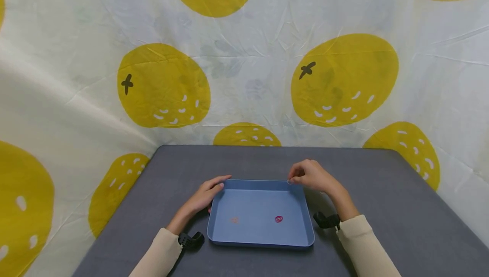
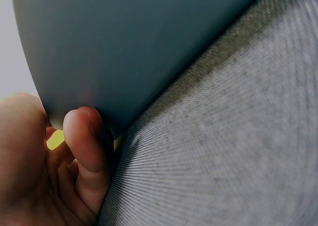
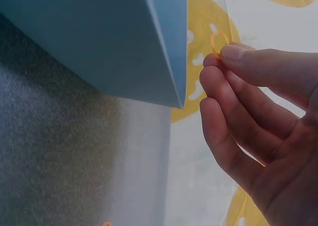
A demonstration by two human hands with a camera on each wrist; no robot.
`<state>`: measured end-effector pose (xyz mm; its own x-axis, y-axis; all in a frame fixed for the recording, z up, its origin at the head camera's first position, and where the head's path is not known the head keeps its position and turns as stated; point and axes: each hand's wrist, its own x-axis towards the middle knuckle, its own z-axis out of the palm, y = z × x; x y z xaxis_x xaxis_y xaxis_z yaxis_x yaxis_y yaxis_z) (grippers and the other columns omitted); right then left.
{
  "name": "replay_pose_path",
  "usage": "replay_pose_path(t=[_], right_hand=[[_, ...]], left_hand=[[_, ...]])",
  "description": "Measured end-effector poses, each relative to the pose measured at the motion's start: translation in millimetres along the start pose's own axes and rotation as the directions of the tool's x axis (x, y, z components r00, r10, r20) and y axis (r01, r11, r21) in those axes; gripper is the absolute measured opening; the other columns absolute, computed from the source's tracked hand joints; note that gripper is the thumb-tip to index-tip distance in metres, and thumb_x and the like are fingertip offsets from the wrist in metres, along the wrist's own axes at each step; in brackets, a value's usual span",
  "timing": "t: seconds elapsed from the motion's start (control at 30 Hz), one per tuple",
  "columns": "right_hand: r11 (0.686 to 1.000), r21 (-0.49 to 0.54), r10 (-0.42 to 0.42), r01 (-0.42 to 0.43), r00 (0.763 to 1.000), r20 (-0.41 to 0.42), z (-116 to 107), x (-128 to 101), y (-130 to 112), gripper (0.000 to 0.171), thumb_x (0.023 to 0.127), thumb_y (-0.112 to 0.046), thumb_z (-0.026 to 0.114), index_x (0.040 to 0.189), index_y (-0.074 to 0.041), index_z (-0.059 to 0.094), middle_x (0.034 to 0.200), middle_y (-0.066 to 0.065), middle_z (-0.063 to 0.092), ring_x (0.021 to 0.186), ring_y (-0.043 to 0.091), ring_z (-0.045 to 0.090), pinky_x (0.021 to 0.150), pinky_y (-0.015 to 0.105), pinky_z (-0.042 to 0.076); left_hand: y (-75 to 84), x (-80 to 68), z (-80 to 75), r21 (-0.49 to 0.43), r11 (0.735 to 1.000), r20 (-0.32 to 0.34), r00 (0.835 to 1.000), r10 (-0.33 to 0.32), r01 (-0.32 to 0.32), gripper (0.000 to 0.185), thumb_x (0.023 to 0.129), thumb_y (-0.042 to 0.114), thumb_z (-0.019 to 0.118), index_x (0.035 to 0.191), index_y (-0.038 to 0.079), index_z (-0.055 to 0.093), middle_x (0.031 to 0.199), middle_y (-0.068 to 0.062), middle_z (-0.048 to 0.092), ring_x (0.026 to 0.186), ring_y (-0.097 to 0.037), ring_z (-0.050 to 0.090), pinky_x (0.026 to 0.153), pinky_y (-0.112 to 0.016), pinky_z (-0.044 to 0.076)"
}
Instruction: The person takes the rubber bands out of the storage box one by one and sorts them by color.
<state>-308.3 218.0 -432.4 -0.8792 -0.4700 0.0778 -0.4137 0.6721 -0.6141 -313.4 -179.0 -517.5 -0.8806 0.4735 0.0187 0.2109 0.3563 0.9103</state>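
Note:
A shallow blue tray (image 1: 256,236) lies on the table. My left hand (image 1: 204,195) holds its far left corner, thumb at the rim; in the left wrist view a bent finger (image 2: 84,141) lies against the outer wall. Over the far right corner, my right hand (image 1: 311,176) pinches a small yellow-orange rubber band (image 3: 212,43) between thumb and fingertips. Inside the tray, a few red rubber bands (image 1: 279,219) lie at the right and some pale orange ones (image 1: 234,220) at the left.
The dark grey table (image 1: 244,162) reaches back to a hanging cloth (image 1: 248,90) printed with yellow fruit. A tiny orange loop (image 3: 107,224) shows at the bottom edge of the right wrist view. Both wrists wear black bands.

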Motion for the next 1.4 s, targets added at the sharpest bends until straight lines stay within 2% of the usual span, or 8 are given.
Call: replay_pose_path(t=[0.37,0.73,1.0,1.2,1.4], right_hand=[[1.000,0.003,0.006,-0.006,1.000,-0.002,-8.8,-4.4,5.4,0.006,0.095,-0.008,0.073,0.093,-0.007,0.079,0.089,0.007,0.078,0.081,0.025,0.073,0.070,0.030,0.055],[1.000,-0.011,0.012,-0.012,1.000,-0.012,-14.1,-8.2,11.0,0.007,0.095,-0.008,0.072,0.093,-0.010,0.079,0.086,0.002,0.077,0.079,0.023,0.071,0.069,0.030,0.055],[0.999,-0.030,0.025,-0.026,0.999,-0.021,-19.2,-11.8,14.6,0.009,0.096,-0.007,0.071,0.093,-0.011,0.078,0.084,0.005,0.076,0.079,0.028,0.071,0.069,0.030,0.054],[0.999,-0.035,0.016,-0.017,0.999,-0.038,-22.2,-15.5,17.2,0.008,0.095,-0.006,0.071,0.092,-0.008,0.078,0.085,0.010,0.076,0.076,0.028,0.069,0.069,0.030,0.054],[0.999,-0.026,0.030,-0.031,0.999,-0.026,-26.6,-22.1,23.4,0.007,0.096,-0.008,0.072,0.093,-0.009,0.078,0.088,0.008,0.077,0.078,0.025,0.070,0.069,0.028,0.055]], left_hand=[[-1.7,-0.7,0.5,0.004,1.000,-0.012,1.000,-0.005,0.005,0.043,0.112,0.029,0.045,0.155,0.024,0.049,0.151,-0.020,0.053,0.040,-0.016,0.049,0.040,-0.034,0.048],[-2.4,-1.4,0.1,0.001,1.000,-0.009,1.000,0.004,-0.004,0.044,0.113,0.028,0.044,0.156,0.023,0.048,0.149,-0.021,0.053,0.040,-0.016,0.047,0.040,-0.034,0.047],[-0.8,-1.3,-0.1,0.002,1.000,-0.014,1.000,0.000,0.000,0.043,0.113,0.029,0.045,0.155,0.024,0.049,0.149,-0.020,0.055,0.040,-0.017,0.049,0.040,-0.034,0.048],[-0.7,-0.2,0.0,0.009,1.000,-0.016,1.000,0.001,-0.001,0.043,0.112,0.030,0.045,0.155,0.025,0.050,0.149,-0.019,0.055,0.039,-0.017,0.048,0.040,-0.034,0.048],[-1.4,-1.1,-0.7,0.018,1.000,-0.011,1.000,0.005,-0.005,0.043,0.113,0.030,0.044,0.156,0.025,0.049,0.148,-0.020,0.055,0.039,-0.015,0.048,0.040,-0.035,0.049]])
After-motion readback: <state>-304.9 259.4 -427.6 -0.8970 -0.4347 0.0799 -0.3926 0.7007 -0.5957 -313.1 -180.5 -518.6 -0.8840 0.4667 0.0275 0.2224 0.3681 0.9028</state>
